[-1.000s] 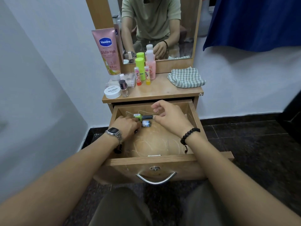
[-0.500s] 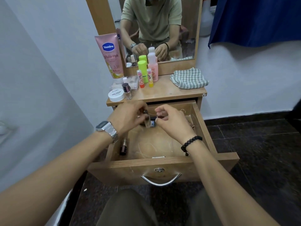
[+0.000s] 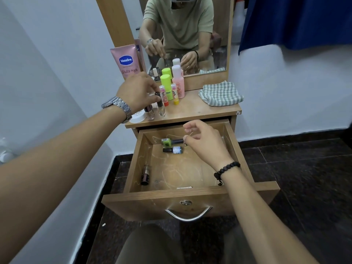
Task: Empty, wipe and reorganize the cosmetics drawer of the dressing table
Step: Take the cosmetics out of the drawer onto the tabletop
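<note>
The wooden drawer (image 3: pixel 192 201) is pulled out. Inside lie a green nail polish bottle (image 3: pixel 167 142), a small blue-labelled bottle (image 3: pixel 174 150) and a dark tube (image 3: pixel 145 175) at the left wall. My left hand (image 3: pixel 138 92) pinches the black cap of a clear bottle (image 3: pixel 161 109), which stands on the tabletop (image 3: pixel 200 109) beside another small bottle (image 3: pixel 150 113). My right hand (image 3: pixel 203 141) hovers over the drawer's back right with fingers curled, its fingertips near the green bottle's dark cap; whether it holds anything I cannot tell.
On the tabletop stand a pink Vaseline tube (image 3: pixel 126 61), a white jar (image 3: pixel 137 117), green and pink bottles (image 3: pixel 178 82), small lip balm sticks (image 3: pixel 175 95) and a folded checked cloth (image 3: pixel 221 93). A mirror (image 3: pixel 186 35) rises behind. Dark tiled floor lies to the right.
My left hand has lifted a clear bottle out of the drawer and set it on the tabletop at the left. My right hand stays over the drawer's back.
</note>
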`<act>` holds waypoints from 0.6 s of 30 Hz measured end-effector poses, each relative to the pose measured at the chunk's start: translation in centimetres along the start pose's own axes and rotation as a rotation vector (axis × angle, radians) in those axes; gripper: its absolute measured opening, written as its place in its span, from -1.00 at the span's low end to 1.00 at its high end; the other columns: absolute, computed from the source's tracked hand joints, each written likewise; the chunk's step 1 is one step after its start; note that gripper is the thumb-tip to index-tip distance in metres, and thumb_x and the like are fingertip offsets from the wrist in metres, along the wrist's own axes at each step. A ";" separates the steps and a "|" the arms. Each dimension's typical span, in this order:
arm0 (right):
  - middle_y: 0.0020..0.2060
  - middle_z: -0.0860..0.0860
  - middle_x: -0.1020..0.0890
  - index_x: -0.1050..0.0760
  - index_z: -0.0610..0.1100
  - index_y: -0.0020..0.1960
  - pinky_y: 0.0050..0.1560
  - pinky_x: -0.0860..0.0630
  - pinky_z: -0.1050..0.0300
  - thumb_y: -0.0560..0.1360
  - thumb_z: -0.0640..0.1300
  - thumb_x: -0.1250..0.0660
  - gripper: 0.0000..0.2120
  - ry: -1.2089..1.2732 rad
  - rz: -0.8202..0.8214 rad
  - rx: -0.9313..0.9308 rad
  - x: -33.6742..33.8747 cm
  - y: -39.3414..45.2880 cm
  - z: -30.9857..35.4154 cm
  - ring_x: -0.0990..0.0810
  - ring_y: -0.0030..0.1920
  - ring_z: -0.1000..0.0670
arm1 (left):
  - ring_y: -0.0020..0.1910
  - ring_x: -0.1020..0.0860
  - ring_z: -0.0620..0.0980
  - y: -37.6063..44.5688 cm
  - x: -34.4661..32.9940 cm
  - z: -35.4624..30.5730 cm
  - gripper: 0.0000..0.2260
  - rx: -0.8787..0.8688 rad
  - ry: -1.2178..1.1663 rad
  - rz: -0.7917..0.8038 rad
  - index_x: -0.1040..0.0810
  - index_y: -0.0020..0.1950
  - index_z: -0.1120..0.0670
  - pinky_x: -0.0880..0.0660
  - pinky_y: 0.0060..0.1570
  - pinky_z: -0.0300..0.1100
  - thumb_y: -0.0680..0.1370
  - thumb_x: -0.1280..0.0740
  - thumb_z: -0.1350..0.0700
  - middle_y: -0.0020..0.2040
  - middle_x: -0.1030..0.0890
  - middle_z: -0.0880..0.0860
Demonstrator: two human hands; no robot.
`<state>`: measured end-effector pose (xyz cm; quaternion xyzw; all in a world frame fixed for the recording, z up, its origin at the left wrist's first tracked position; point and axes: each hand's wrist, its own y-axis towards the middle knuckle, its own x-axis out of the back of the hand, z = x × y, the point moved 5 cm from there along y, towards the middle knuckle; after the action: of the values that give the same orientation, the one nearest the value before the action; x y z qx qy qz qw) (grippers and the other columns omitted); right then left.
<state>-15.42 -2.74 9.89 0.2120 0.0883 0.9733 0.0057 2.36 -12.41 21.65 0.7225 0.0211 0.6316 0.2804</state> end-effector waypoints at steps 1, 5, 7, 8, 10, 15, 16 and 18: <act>0.03 0.20 -0.58 -0.51 0.05 0.17 -0.27 -0.39 0.46 0.50 -0.12 -0.34 -0.75 -0.002 0.001 0.000 0.0 0.0 0.1 -0.59 -0.07 0.24 | 0.07 -0.50 0.07 0.3 -0.2 0.3 -0.84 0.006 0.017 0.008 -0.64 -0.08 0.01 -0.50 0.01 0.04 0.43 -0.46 -0.04 0.05 -0.58 0.03; 0.03 0.20 -0.58 -0.51 0.06 0.17 -0.29 -0.36 0.47 0.50 -0.12 -0.34 -0.75 -0.008 0.009 -0.004 -0.1 0.0 0.0 -0.58 -0.08 0.24 | 0.10 -0.48 0.08 1.2 -0.9 1.1 -0.84 0.047 0.053 0.011 -0.65 -0.09 0.00 -0.50 0.05 0.07 0.42 -0.47 -0.05 0.07 -0.58 0.02; 0.04 0.19 -0.59 -0.52 0.04 0.17 -0.22 -0.41 0.42 0.50 -0.12 -0.34 -0.75 -0.002 0.012 -0.005 -0.1 0.0 0.0 -0.58 -0.07 0.24 | 0.11 -0.47 0.08 1.5 -1.2 1.6 -0.83 0.070 0.074 0.011 -0.65 -0.07 0.01 -0.51 0.04 0.07 0.42 -0.47 -0.05 0.07 -0.58 0.01; 0.04 0.19 -0.59 -0.52 0.04 0.17 -0.20 -0.43 0.41 0.50 -0.12 -0.34 -0.75 -0.002 0.013 -0.005 -0.1 0.0 0.0 -0.58 -0.07 0.23 | 0.11 -0.46 0.08 1.6 -1.4 1.8 -0.82 0.079 0.082 0.014 -0.65 -0.07 0.01 -0.51 0.03 0.07 0.42 -0.47 -0.05 0.07 -0.58 0.01; 0.03 0.18 -0.59 -0.52 0.04 0.16 -0.19 -0.42 0.42 0.50 -0.12 -0.34 -0.75 -0.002 0.015 -0.005 -0.1 0.1 -0.1 -0.58 -0.08 0.23 | 0.10 -0.46 0.07 1.9 -1.6 2.1 -0.81 0.090 0.085 0.027 -0.66 -0.06 0.01 -0.52 0.02 0.07 0.41 -0.47 -0.06 0.05 -0.58 0.01; 0.04 0.19 -0.59 -0.52 0.04 0.16 -0.15 -0.44 0.40 0.50 -0.12 -0.34 -0.76 0.003 0.015 -0.007 -0.2 0.1 -0.2 -0.58 -0.07 0.23 | 0.12 -0.45 0.08 2.0 -2.1 2.5 -0.83 0.091 0.076 0.056 -0.65 -0.08 0.00 -0.51 0.02 0.09 0.41 -0.46 -0.06 0.05 -0.58 0.00; 0.04 0.18 -0.59 -0.52 0.04 0.16 -0.14 -0.45 0.39 0.50 -0.12 -0.34 -0.76 0.005 0.016 -0.006 -0.2 0.1 -0.3 -0.58 -0.07 0.23 | 0.13 -0.45 0.08 2.0 -2.2 2.6 -0.82 0.091 0.075 0.059 -0.66 -0.08 0.01 -0.51 0.02 0.09 0.42 -0.46 -0.06 0.05 -0.58 0.01; 0.04 0.18 -0.59 -0.52 0.04 0.16 -0.14 -0.44 0.39 0.50 -0.12 -0.34 -0.76 0.009 0.017 -0.006 -0.2 0.1 -0.3 -0.58 -0.06 0.22 | 0.12 -0.45 0.09 1.9 -2.3 2.7 -0.80 0.092 0.079 0.061 -0.66 -0.05 0.03 -0.50 0.03 0.09 0.43 -0.46 -0.05 0.05 -0.58 0.03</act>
<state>-15.36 -2.89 9.54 0.2085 0.0833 0.9745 -0.0025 3.72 -15.94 20.28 0.7094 0.0392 0.6663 0.2265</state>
